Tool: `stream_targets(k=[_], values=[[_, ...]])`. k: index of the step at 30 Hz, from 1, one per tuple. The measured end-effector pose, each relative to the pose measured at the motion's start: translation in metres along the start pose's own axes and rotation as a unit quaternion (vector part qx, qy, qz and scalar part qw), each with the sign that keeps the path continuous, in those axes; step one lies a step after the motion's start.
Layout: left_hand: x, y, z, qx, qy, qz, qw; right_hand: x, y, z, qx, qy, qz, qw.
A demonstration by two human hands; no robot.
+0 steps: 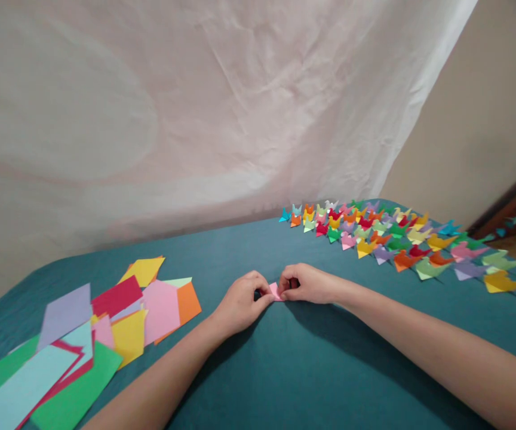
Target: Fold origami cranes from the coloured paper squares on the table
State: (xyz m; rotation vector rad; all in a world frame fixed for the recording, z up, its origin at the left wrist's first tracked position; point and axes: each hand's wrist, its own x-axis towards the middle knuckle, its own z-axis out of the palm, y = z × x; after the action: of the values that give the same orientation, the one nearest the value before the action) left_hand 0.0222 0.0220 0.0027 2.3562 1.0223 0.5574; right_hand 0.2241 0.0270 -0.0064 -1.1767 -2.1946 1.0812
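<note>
A small folded piece of pink paper (276, 291) lies low over the middle of the table, between my two hands. My left hand (248, 298) pinches its left edge with thumb and forefinger. On the other side my right hand (301, 284) has its fingers curled and closed on the right part of the paper. The fingers cover much of the piece, so its exact fold is hard to make out.
Loose coloured paper sheets, among them a pink sheet (162, 310) and a green sheet (79, 388), overlap at the left. Rows of folded paper birds (365, 248) stand at the right on the teal tabletop (258, 376). A pale cloth (240, 119) hangs behind.
</note>
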Motion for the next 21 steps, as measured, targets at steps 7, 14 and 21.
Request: stream_targets(k=[7, 14, 21], values=[[0.0001, -0.0002, 0.0040, 0.017, 0.015, 0.010, 1.000, -0.0007, -0.0023, -0.0005, -0.017, 0.002, -0.001, 1.000], [0.0014, 0.0012, 0.0052, 0.036, 0.013, -0.002, 0.999, -0.0027, -0.0063, -0.0011, -0.052, 0.005, 0.001, 0.999], [0.0028, -0.0018, 0.0071, 0.036, 0.018, -0.004, 0.999, -0.0040, -0.0040, -0.0001, -0.080, 0.011, -0.004, 0.997]])
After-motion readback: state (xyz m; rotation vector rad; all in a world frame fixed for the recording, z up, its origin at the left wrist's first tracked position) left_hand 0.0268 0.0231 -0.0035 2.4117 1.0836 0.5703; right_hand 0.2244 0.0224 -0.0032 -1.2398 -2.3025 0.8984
